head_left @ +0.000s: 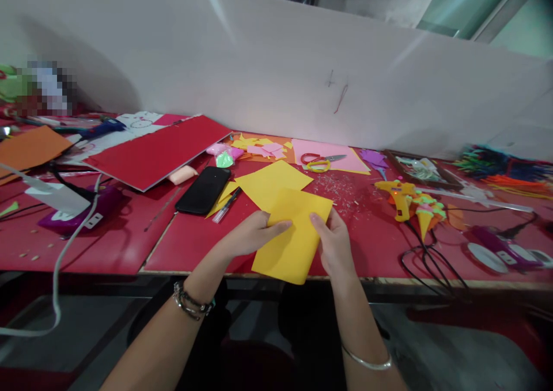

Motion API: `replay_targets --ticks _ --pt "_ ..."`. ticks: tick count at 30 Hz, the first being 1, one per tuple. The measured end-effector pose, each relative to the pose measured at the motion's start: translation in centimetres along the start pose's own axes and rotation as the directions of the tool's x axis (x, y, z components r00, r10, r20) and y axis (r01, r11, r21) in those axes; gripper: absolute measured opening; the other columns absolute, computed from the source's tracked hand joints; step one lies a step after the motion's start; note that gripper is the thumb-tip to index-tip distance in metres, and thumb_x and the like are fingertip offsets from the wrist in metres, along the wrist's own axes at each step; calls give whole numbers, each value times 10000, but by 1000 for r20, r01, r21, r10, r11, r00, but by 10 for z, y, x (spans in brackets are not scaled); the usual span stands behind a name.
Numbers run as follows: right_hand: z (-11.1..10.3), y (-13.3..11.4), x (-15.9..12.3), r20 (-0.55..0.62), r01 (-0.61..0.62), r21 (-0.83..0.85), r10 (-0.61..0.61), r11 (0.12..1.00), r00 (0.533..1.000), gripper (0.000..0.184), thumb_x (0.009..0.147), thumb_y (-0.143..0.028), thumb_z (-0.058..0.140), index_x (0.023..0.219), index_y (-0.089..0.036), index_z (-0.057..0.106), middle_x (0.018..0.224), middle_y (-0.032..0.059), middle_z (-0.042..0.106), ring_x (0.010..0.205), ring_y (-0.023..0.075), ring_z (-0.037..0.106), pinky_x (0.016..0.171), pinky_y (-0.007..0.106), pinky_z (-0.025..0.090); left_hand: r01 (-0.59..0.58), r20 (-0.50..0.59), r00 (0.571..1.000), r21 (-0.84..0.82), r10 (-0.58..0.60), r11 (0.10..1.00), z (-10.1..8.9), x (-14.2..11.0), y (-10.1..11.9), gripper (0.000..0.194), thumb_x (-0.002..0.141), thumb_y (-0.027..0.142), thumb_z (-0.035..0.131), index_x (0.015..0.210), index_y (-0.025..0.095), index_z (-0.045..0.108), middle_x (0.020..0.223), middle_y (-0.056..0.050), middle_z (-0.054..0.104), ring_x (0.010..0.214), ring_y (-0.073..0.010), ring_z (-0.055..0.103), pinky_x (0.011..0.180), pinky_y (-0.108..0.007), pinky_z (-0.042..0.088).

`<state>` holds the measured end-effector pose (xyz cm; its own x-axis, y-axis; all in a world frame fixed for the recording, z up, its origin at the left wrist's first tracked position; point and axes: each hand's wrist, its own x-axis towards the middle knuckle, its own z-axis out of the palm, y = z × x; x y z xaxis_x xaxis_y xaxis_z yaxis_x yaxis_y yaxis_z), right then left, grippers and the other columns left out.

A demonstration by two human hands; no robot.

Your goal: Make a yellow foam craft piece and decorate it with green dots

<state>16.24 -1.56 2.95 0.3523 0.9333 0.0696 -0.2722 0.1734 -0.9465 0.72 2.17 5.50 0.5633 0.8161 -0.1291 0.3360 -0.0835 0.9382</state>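
Folded yellow paper (298, 250), one: held in both hands above the front edge of the red table (194, 244), tilted. Left hand (253, 232): closed on the paper's left side, thumb across its face. Right hand (337, 244): gripping the right edge, thumb on the face, fingers behind.

Beyond the hands: yellow sheet (274, 181), lying flat, partly covered from view by the held paper; pink sheet (319, 144), with red-and-yellow-handled scissors (318, 165) on it, reaching past its near edge; paper scraps (270, 149), yellow and pink.

Left of the left hand: capped pen (227, 205); black smartphone (204, 190); farther off, red board (159, 152).

Right of the right hand: yellow glue gun (400, 198); beside it, cone-shaped craft piece (425, 215); farther right, purple power strip (501, 246).
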Motion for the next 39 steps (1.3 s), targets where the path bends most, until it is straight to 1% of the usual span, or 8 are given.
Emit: replay_targets --ticks 3,8,12,16,20,25,32,39 --pt "-6 2 4 -97 -3 -19 1 1000 995 237 686 -380 605 807 -177 588 751 28 665 663 163 601 576 275 475 29 43 999 7 -29 1000 1 0 -2 387 698 517 517 595 146 478 499 36 407 427 -63 326 369 -201 197" --pt "-10 3 7 -185 69 -70 -81 995 979 280 688 -427 592 605 -166 537 529 -20 563 496 108 506 462 220 391 59 57 996 39 -61 997 1 0 -2 427 684 546 510 549 142 473 466 37 378 407 -61 304 366 -207 179" --pt "-8 1 6 -226 58 -42 -66 997 972 310 726 -463 539 642 -166 553 560 -10 571 504 108 517 469 222 398 92 113 989 23 -94 996 -2 -3 3 406 702 535 491 644 134 530 536 7 458 462 -88 397 393 -200 237" --pt "-9 1 6 -249 78 -71 -94 994 964 291 725 -460 546 671 -174 556 607 -6 589 553 118 538 496 224 419 101 54 993 81 -106 992 -3 -4 3 420 682 542 506 544 150 445 491 25 392 437 -77 358 377 -203 209" --pt "-9 3 3 -241 -30 -80 10 996 970 353 720 -525 506 744 -184 594 748 30 647 665 159 589 556 261 456 93 -27 996 157 -90 983 -5 -2 0 469 651 582 514 494 166 366 460 40 307 410 -64 297 364 -212 151" --pt "-7 2 -2 -257 -118 -212 61 970 965 458 691 -567 504 822 -145 624 906 79 662 844 208 604 667 280 474 110 -34 994 147 -106 983 -8 -4 0 464 647 601 504 564 146 457 511 22 403 438 -77 365 368 -199 193" --pt "-9 1 -1 -29 47 -275 -57 960 998 402 778 -502 439 826 -145 619 822 59 668 700 177 602 605 274 451 115 26 993 92 -118 989 -11 -7 4 471 666 588 489 636 123 557 584 -10 532 494 -111 472 397 -202 270" --pt "-9 5 -2 -141 -78 -287 39 955 989 438 725 -560 467 770 -155 628 803 72 663 774 207 607 630 294 469 75 0 997 82 -76 994 -14 -8 5 421 668 544 522 537 146 479 480 30 434 427 -74 381 370 -203 220"
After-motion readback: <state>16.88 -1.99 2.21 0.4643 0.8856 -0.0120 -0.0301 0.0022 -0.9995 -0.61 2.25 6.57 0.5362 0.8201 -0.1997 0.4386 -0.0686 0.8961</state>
